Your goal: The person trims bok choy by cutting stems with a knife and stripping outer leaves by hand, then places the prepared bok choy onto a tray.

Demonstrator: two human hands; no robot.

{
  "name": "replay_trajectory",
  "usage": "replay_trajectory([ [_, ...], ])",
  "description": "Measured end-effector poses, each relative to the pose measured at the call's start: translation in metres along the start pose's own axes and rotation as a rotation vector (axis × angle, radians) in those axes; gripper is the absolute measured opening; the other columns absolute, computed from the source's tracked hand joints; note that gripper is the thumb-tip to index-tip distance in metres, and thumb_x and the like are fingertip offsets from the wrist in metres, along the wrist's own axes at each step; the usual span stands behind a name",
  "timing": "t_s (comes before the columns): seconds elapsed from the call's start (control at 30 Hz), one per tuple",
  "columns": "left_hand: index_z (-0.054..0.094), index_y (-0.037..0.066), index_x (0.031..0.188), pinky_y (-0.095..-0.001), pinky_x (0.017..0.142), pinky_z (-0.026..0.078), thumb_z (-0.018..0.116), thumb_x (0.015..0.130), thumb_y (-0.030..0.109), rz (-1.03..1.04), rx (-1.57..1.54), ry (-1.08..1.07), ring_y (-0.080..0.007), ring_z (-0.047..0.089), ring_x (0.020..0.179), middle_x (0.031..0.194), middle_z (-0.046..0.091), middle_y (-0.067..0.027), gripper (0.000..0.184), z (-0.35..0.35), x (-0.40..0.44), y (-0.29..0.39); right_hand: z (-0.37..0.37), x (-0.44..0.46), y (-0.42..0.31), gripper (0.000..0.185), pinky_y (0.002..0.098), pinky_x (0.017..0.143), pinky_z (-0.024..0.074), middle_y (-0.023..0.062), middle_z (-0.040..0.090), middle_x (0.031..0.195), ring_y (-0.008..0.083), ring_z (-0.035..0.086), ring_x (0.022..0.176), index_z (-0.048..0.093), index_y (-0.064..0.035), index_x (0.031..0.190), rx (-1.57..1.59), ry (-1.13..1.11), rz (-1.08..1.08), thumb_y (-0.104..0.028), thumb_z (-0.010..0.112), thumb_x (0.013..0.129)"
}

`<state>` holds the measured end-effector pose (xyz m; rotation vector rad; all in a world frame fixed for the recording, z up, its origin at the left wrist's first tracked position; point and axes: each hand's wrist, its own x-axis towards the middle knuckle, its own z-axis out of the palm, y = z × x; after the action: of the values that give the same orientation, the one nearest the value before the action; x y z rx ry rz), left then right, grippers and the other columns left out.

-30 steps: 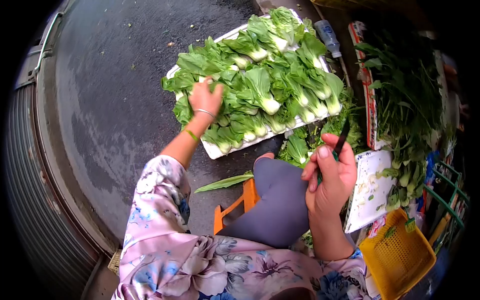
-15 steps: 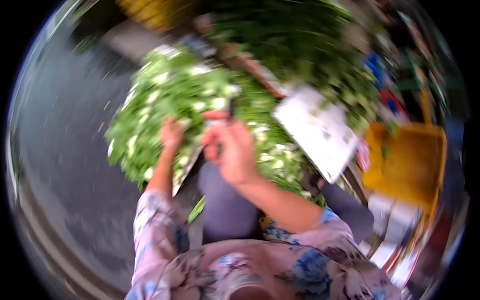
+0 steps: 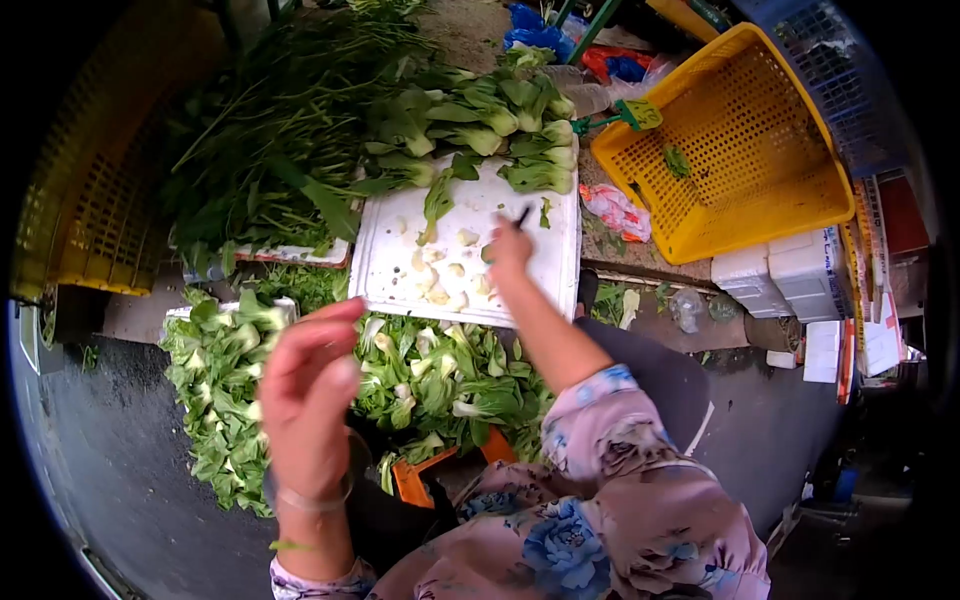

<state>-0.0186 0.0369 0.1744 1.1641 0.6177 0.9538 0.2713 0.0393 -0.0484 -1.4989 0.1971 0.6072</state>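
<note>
My left hand (image 3: pixel 312 400) is raised at the lower left, fingers bent and apart, with nothing seen in it. My right hand (image 3: pixel 510 248) is over the white foam lid (image 3: pixel 385 265), closed on a dark-handled knife (image 3: pixel 522 216) whose blade I cannot make out. Pale cut stem ends (image 3: pixel 435 285) lie scattered on the lid beside that hand. Bok choy (image 3: pixel 490 115) is piled along the lid's far edge. Below the lid, more bok choy (image 3: pixel 440 370) lies in a loose heap. Trimmed bok choy (image 3: pixel 225 400) covers a tray at the left.
Long leafy greens (image 3: pixel 270 130) are heaped at the upper left. A yellow basket (image 3: pixel 725 150) tilts at the upper right, with white foam boxes (image 3: pixel 790 270) below it. An orange stool (image 3: pixel 415 480) shows beneath me. Another yellow crate (image 3: pixel 120 200) stands far left.
The view has swung right toward the lid and yellow basket. My left hand has left the bok choy tray and lifted; my right hand, with the knife, has moved over the lid.
</note>
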Motion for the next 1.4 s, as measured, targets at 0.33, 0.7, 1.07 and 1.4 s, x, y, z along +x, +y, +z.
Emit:
replay_trajectory([
  [0.33, 0.059, 0.004, 0.101, -0.0285, 0.068, 0.047, 0.067, 0.075, 0.016, -0.233, 0.882, -0.318, -0.0175, 0.058, 0.083, 0.098, 0.061, -0.0082, 0.029, 0.004, 0.043, -0.150, -0.040, 0.208, -0.064, 0.056, 0.0349, 0.045, 0.0479, 0.0186, 0.055, 0.097, 0.0332, 0.059, 0.068, 0.045, 0.0013, 0.107, 0.020, 0.218, 0.086, -0.026, 0.074, 0.069],
  [0.7, 0.054, 0.002, 0.103, -0.0376, 0.088, 0.042, 0.068, 0.069, 0.016, 0.112, 1.061, -0.288, -0.0348, 0.052, 0.101, 0.103, 0.057, -0.0171, 0.039, 0.016, 0.053, -0.138, -0.043, 0.051, -0.041, 0.042, 0.0257, 0.056, 0.0446, 0.0040, 0.056, 0.089, 0.0134, 0.054, 0.070, 0.049, -0.0065, 0.103, -0.124, -0.080, -0.249, -0.010, 0.071, 0.068],
  [1.07, 0.053, 0.002, 0.101, -0.0319, 0.073, 0.048, 0.067, 0.058, 0.006, -0.126, 0.641, -0.192, -0.0267, 0.059, 0.077, 0.086, 0.059, -0.0129, 0.046, 0.006, 0.036, -0.121, -0.051, -0.160, -0.056, 0.041, 0.0218, 0.067, 0.0456, 0.0048, 0.059, 0.094, 0.0099, 0.055, 0.081, 0.052, -0.0060, 0.118, -0.363, -0.752, -0.257, -0.028, 0.060, 0.084],
  [1.4, 0.053, 0.004, 0.102, -0.0264, 0.075, 0.046, 0.064, 0.058, -0.002, -0.071, 0.501, -0.159, -0.0154, 0.056, 0.083, 0.090, 0.058, -0.0055, 0.046, 0.014, 0.006, -0.137, -0.085, -0.198, -0.079, 0.068, 0.0206, 0.062, 0.0395, 0.0044, 0.055, 0.079, 0.0074, 0.049, 0.073, 0.013, 0.0029, 0.137, -0.342, -0.988, -0.060, -0.018, 0.055, 0.087],
])
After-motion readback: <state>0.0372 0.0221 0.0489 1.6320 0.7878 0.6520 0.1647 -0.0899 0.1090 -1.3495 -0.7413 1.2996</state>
